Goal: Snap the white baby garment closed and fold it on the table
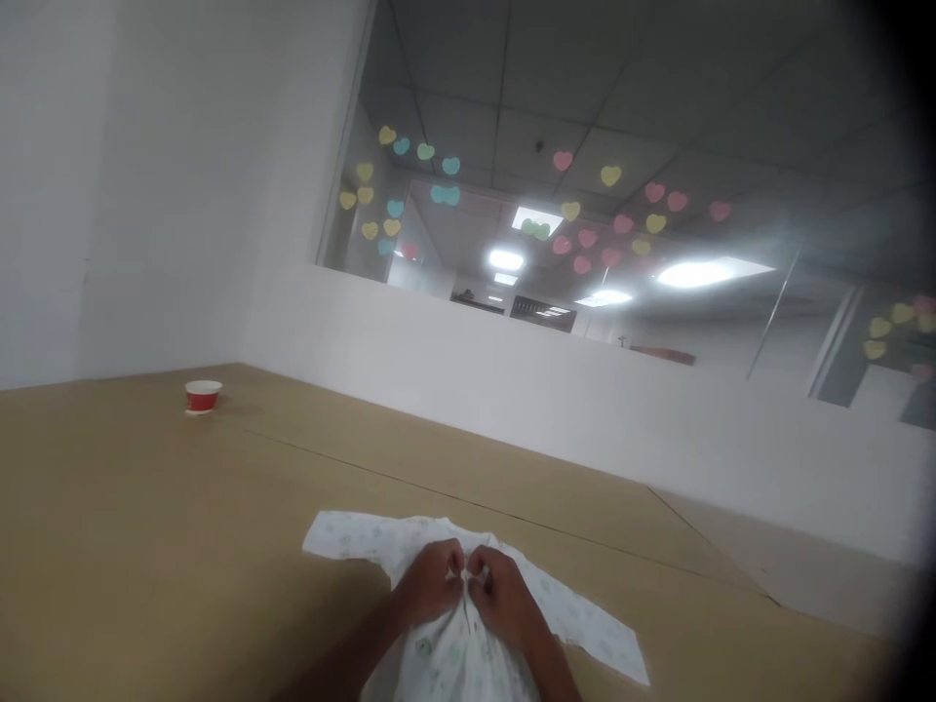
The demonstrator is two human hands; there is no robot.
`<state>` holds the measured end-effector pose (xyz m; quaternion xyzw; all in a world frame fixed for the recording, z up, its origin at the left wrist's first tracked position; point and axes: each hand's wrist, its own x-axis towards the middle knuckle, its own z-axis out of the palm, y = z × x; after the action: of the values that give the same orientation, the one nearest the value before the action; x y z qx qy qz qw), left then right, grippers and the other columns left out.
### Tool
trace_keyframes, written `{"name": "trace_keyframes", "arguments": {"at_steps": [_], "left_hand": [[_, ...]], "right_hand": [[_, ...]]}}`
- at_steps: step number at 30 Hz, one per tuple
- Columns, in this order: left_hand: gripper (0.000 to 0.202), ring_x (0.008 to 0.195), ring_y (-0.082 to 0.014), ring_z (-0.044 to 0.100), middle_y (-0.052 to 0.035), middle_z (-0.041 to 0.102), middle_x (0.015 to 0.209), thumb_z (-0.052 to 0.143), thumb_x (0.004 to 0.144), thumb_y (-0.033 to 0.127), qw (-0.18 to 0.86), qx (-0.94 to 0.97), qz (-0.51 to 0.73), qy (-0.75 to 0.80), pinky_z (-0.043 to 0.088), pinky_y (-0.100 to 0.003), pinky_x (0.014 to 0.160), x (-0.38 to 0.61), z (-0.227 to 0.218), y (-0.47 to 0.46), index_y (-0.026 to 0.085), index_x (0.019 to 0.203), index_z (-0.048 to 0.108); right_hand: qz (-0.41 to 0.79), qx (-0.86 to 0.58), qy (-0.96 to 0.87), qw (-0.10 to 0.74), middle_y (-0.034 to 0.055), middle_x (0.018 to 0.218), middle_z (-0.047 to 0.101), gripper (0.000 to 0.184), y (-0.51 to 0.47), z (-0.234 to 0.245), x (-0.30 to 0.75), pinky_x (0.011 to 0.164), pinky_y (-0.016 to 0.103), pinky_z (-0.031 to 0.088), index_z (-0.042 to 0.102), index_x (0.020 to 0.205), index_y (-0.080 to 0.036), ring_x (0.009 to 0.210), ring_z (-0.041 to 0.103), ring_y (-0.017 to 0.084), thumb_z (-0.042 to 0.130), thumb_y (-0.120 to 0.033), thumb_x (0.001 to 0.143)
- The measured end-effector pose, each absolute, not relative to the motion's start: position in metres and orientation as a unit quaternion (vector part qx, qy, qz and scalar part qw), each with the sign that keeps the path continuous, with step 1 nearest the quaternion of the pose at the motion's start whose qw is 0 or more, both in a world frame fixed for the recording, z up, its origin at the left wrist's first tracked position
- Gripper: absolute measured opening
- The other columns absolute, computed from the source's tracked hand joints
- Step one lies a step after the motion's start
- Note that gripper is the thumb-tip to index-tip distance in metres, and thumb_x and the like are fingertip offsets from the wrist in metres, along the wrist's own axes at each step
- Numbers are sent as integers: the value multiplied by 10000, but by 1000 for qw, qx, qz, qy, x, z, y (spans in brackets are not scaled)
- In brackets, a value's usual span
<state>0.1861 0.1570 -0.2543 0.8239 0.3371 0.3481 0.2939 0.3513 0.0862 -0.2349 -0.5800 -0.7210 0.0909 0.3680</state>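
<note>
Shirt (446,663) lies on the table (182,546), sleeves (343,535) spread. Left hand (433,583) and right hand (504,597), close together, pinch its front below the neckline (468,533). It should handle as light, limp and easily creased; fingertip holds on the front cloth suit it best.

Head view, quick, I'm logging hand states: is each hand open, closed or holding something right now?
Left hand: closed, pinching the white patterned garment.
Right hand: closed, pinching the same garment close alongside.

Dim foreground | ceiling lights (706,272) glaring | soft overall blur | right corners blackened
</note>
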Motion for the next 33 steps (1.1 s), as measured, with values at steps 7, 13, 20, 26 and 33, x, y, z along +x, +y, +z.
{"name": "trace_keyframes", "arguments": {"at_steps": [7, 13, 20, 26, 33], "left_hand": [[225, 1107, -273, 532, -45, 634, 1078, 596, 752, 149, 159, 893, 233, 351, 406, -449, 961, 174, -242, 150, 186, 973, 595], [427, 1378, -351, 378, -87, 482, 1466, 532, 869, 276, 81, 893, 172, 408, 273, -603, 1121, 169, -249, 154, 202, 1289, 549], [459, 1437, -349, 289, -131, 385, 1536, 484, 935, 327, 64, 854, 180, 485, 211, -575, 1164, 169, -250, 154, 181, 1368, 537], [171, 1190, -306, 497, -108, 587, 1196, 526, 896, 251, 96, 866, 225, 436, 394, -484, 987, 171, -233, 148, 183, 951, 673], [247, 1165, -253, 510, -60, 582, 1161, 613, 795, 153, 168, 883, 238, 367, 375, -446, 1023, 172, -239, 150, 218, 1025, 676]], "right_hand": [[75, -594, -706, 378, 37, 839, 604, 101, 92, -238, 359, 712, 279, 389, 571, 838, -158, 748, 528, 170, 516, -174, 756], [70, -540, -731, 412, 15, 744, 593, 81, 89, -229, 344, 658, 246, 359, 581, 745, -158, 698, 507, 143, 522, -185, 793], [49, -583, -728, 358, 32, 774, 616, 65, 90, -246, 342, 722, 261, 376, 619, 748, -154, 765, 536, 167, 554, -145, 752], [3, -593, -713, 375, 58, 810, 606, 84, 98, -262, 350, 760, 287, 408, 614, 773, -136, 798, 553, 192, 532, -120, 761], [20, -598, -715, 361, 77, 883, 620, 208, 96, -255, 349, 804, 308, 429, 652, 844, -131, 858, 577, 206, 476, -69, 753]]}}
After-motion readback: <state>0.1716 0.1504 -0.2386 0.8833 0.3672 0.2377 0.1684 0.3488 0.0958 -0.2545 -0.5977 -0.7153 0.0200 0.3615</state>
